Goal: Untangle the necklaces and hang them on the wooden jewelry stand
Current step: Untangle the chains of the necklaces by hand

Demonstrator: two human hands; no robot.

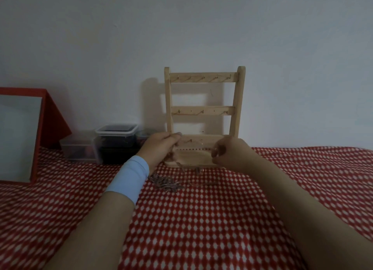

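- The stand (203,112) is pale wood and stands upright at the back of the table (302,168), against a plain white wall (181,27) on which it casts a shadow to its left.
- It has three cross rails (202,110) with small hooks (203,77) and a flat base (193,156) at the front.
- A red cloth (201,219) with a white diamond pattern covers the whole table and is slightly wrinkled.
- The left hand (161,146) is in front of the stand's lower left post, thumb and fingertips pressed together on a thin chain (181,165).
- A light blue wristband (129,181) is on that arm.
- The right hand (230,152) is in front of the stand's lower right corner, fingers curled and pinching the other end of the chain.
- The chain sags between the two hands along the front edge of the base; motion blur hides its detail.
- The other necklaces (165,182) lie in a tangled heap on the cloth, in front of the stand and to its left, just beside the wristband.
- Left of the stand, by the wall, is a clear tub (117,142) with a white-rimmed lid and dark contents.
- A lower clear box (77,150) is just beyond the tub.
- Farthest left of the stand leans a red board (50,116) with a pale panel on its face.
- The light is dim and greyish.
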